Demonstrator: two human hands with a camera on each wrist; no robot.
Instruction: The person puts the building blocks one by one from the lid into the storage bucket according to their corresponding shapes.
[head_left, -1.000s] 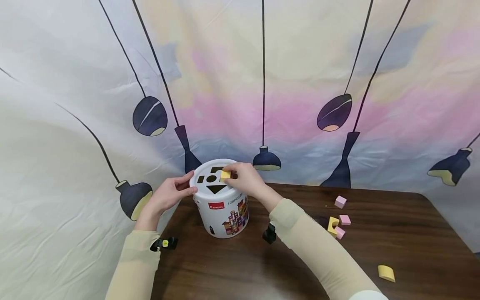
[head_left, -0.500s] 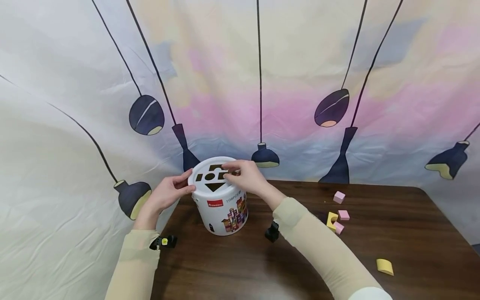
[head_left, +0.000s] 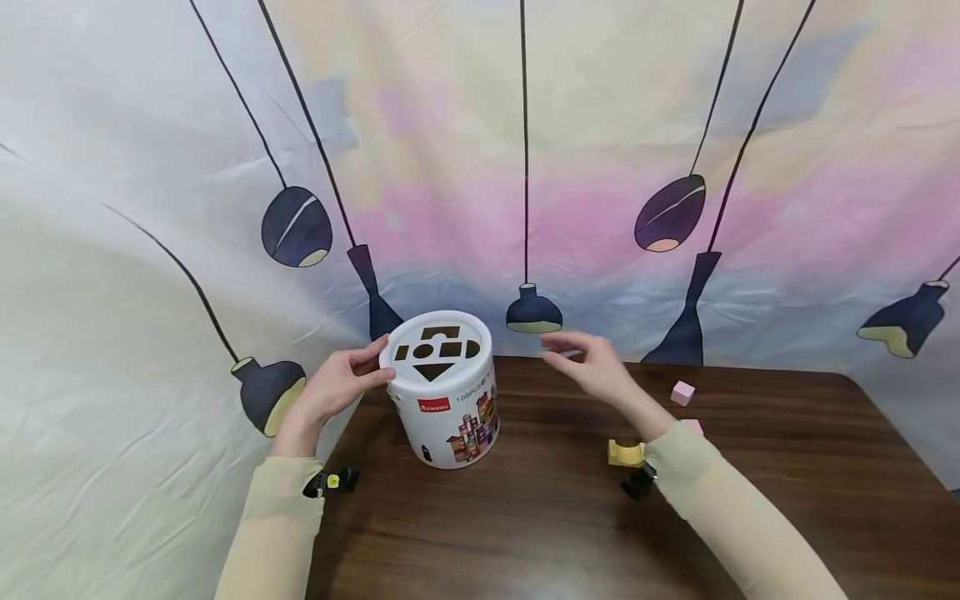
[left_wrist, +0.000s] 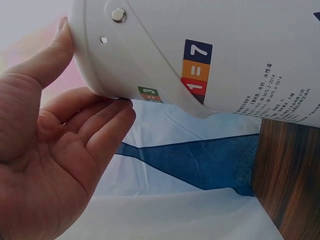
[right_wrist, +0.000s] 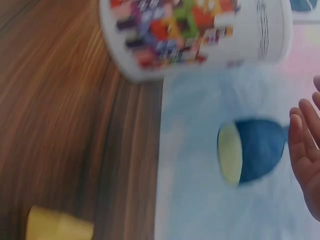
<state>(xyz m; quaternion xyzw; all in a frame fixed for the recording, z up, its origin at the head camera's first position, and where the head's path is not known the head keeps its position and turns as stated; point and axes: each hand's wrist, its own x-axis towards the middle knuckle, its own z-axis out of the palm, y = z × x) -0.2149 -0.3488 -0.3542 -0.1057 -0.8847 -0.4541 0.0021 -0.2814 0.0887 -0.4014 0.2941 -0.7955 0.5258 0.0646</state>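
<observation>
A white toy-block bucket (head_left: 450, 417) stands upright on the table, printed with colourful block buildings. Its lid (head_left: 408, 373) has several dark shape cutouts, including a circle, a triangle and an arch. My left hand (head_left: 335, 392) holds the bucket's left rim, thumb toward me and fingers round the back. In the left wrist view the thumb and fingertips of that hand (left_wrist: 55, 135) meet the rim near the handle. My right hand (head_left: 588, 364) is in the air right of the bucket, fingers loosely bent and holding nothing. Below its wrist lies a yellow arch block (head_left: 624, 454).
A pink block (head_left: 682, 393) lies on the dark wooden table (head_left: 817, 467), with another pink block (head_left: 693, 426) partly behind my right sleeve. In the right wrist view a blurred yellow block (right_wrist: 57, 227) shows at lower left. A cloth backdrop (head_left: 600, 167) with printed lamps hangs behind.
My right hand held a yellow block at the lid's square cutout, then moved right, away from the lid. That block is out of sight and the cutout is dark. My left hand stayed.
</observation>
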